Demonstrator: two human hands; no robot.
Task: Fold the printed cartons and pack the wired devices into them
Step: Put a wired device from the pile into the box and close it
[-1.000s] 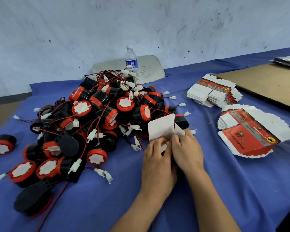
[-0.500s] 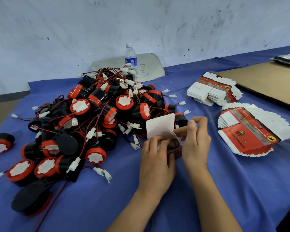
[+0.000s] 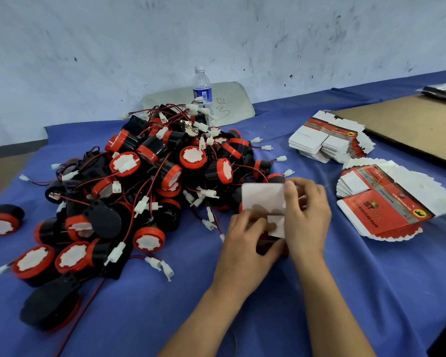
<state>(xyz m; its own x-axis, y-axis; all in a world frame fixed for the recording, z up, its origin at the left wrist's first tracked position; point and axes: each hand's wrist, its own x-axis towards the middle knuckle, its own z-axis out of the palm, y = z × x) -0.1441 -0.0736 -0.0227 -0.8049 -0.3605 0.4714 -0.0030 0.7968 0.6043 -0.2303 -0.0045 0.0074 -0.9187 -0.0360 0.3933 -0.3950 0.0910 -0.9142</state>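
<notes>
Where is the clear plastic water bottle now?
Head view, upper centre: the water bottle stands upright just behind the pile of black-and-red wired devices, in front of a pale grey chair back.

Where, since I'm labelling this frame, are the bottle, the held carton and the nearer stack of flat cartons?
bottle (image 3: 202, 94), head view, on its blue label.
held carton (image 3: 263, 198), head view, on its white raised flap.
nearer stack (image 3: 381, 213), head view, on the red top sheet.

Matt blue cloth (image 3: 319, 292) covers the table. The devices (image 3: 150, 176) look like glossy red-and-black plastic; the cartons (image 3: 386, 202) are smooth printed card.
</notes>
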